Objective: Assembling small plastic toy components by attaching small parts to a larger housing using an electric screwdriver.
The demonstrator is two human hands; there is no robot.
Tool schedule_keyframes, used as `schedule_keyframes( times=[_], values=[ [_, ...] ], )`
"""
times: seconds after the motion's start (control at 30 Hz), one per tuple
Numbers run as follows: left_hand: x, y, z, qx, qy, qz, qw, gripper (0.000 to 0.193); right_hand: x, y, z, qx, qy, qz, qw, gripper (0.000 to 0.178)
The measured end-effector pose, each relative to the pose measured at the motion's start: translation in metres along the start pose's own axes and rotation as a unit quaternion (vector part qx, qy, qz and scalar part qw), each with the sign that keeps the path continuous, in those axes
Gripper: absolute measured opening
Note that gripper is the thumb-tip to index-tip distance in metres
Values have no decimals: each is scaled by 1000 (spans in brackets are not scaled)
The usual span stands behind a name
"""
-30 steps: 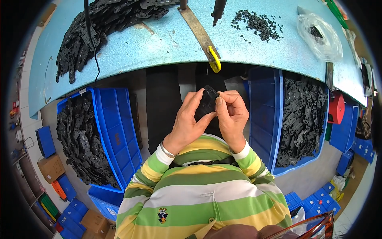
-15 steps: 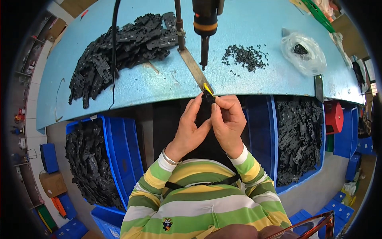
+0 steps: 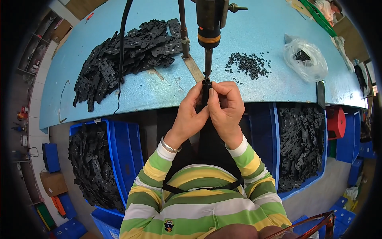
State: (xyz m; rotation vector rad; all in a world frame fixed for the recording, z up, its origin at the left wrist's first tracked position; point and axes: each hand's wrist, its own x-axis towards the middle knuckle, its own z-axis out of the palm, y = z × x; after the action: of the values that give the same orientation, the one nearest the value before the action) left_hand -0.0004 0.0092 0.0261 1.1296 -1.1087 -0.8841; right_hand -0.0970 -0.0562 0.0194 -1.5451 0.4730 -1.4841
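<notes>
Between the fingertips of both my hands is a black plastic part (image 3: 206,88), held at the near edge of the blue table. My left hand (image 3: 188,115) pinches it from the left, while my right hand (image 3: 227,109) grips it from the right with thumb and forefinger. Directly over the part hangs an upright power screwdriver (image 3: 209,38) with an orange ring. Its narrow tip comes down to the part's far end; whether they touch I cannot tell. The metal bar (image 3: 193,71) of the stand runs toward my fingers, which cover much of the part.
A heap of flat black plastic parts (image 3: 119,55) covers the table's left. Small black pieces (image 3: 248,65) lie scattered right of the screwdriver, near a clear plastic bag (image 3: 304,59). Blue crates (image 3: 125,147) of black parts flank my lap. A black cable (image 3: 121,59) hangs at left.
Both hands have moved slightly away from me with the part, bringing it beneath the screwdriver tip. The yellow piece seen at its end is out of sight. The whole view has shifted a little.
</notes>
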Motion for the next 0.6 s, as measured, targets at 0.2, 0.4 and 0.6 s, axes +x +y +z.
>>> schedule_keyframes(
  times=[0.2,0.4,0.6],
  values=[
    [5,4,-1,20,-2,23,1000,63,6,-4,3,21,5,-3,1000,15],
    [8,7,-2,28,-1,31,999,64,10,-4,5,13,4,-19,1000,16],
    [7,7,-5,27,-2,13,1000,66,11,0,5,-3,-3,-34,999,16]
  ],
)
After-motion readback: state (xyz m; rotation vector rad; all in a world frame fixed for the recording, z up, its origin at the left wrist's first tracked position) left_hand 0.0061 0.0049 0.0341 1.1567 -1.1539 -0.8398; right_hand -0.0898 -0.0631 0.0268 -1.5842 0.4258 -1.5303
